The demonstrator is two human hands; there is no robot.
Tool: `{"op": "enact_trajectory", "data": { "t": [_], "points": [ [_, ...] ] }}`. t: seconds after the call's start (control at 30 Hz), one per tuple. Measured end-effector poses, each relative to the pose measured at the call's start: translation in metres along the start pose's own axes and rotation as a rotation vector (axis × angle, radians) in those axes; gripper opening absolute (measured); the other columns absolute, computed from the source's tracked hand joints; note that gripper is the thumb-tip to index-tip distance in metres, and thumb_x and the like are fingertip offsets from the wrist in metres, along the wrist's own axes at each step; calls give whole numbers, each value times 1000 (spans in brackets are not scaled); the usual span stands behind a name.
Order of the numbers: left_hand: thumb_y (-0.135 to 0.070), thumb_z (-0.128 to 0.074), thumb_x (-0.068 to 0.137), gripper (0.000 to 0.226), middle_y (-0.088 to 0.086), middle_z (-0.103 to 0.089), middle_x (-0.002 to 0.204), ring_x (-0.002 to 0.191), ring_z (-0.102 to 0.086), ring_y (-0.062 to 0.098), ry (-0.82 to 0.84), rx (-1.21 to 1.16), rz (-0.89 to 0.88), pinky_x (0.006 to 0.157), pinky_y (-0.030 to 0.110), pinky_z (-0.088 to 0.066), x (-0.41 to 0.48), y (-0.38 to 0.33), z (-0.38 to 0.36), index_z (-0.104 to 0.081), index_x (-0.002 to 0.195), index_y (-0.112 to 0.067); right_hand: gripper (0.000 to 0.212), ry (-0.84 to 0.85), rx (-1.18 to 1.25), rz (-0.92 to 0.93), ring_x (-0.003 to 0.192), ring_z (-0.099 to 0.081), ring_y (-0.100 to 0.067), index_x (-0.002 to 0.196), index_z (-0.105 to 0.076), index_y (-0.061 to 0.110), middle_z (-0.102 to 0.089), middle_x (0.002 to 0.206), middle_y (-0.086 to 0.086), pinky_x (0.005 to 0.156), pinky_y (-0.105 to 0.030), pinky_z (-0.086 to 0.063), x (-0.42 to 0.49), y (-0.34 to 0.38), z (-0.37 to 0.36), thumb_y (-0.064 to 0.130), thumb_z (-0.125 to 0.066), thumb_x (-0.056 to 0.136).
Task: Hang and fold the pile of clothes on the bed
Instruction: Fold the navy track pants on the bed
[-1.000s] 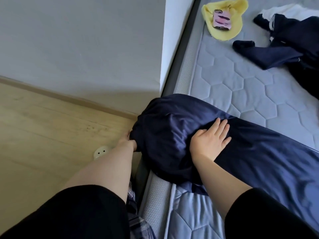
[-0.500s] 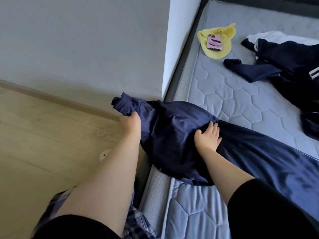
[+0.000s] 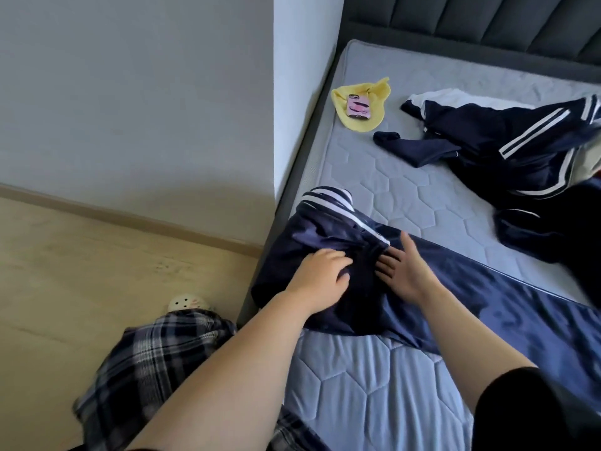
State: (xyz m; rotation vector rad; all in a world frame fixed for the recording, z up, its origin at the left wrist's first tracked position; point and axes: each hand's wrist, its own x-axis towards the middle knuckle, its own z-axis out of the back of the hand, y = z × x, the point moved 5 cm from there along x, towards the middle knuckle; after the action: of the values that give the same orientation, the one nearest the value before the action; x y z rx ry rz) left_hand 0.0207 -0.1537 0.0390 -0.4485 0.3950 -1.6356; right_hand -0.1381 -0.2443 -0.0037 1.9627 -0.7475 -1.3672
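A navy garment (image 3: 312, 255) with white stripes lies across the left edge of the grey quilted mattress (image 3: 400, 196), its end folded over onto itself. My left hand (image 3: 320, 276) lies on the folded part with fingers bent, pressing the cloth down. Just to its right, my right hand (image 3: 405, 271) lies flat on the same garment with fingers straight. A pile of navy clothes (image 3: 520, 148) with white stripes sits at the far right of the bed.
A yellow cloth (image 3: 374, 120) with a pink phone (image 3: 357, 105) on it lies near the bed's far left corner. A white wall corner (image 3: 302, 92) meets the bed's left side. Wooden floor (image 3: 81, 271) lies to the left, below my plaid trousers (image 3: 146, 359).
My left hand has brought the hanging end of the navy garment up from beside the bed and laid it over onto the mattress. My right hand stayed on the garment.
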Motion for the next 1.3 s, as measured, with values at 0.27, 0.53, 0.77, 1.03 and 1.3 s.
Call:
{"op": "enact_trajectory", "data": {
  "t": [0.27,0.53,0.77,1.03,1.3],
  "points": [
    [-17,-39,99,41,2,-38,150,141,-24,20,-263,49,260,113,40,-22,5,36,31,-48,139,-16,35,-68,-65,69,106,-63,-32,118,-60,-3,-66,116,-20,91,-41,-51,-3,1,-44,20,-62,92],
    [-34,-27,103,49,-3,-12,160,146,-8,20,-127,12,317,112,53,-23,18,51,21,-19,151,-28,12,-348,-116,39,76,-62,-25,85,-65,3,-66,83,-13,71,-32,-51,-8,5,-13,14,-62,87],
    [-35,-34,101,58,6,-18,157,139,-23,27,-196,-162,529,105,48,-36,24,64,10,-10,152,-23,65,-539,-920,312,114,-46,-26,139,-33,8,-47,129,-11,93,-34,-39,-16,14,6,13,-61,80],
    [-39,-44,98,63,9,-36,150,135,-37,29,-211,-560,727,101,36,-33,35,101,11,-18,151,-17,65,-119,-1381,611,122,-47,-20,134,-43,17,-53,130,-2,99,-31,-37,21,53,-90,41,-71,80],
    [-50,-45,95,42,2,-63,106,97,-57,24,-240,-586,717,70,29,-36,38,114,3,-57,113,-14,28,-34,-1205,443,63,-60,-1,75,-63,25,-61,65,14,49,-10,-37,52,64,-102,51,-62,85]
  ]
}}
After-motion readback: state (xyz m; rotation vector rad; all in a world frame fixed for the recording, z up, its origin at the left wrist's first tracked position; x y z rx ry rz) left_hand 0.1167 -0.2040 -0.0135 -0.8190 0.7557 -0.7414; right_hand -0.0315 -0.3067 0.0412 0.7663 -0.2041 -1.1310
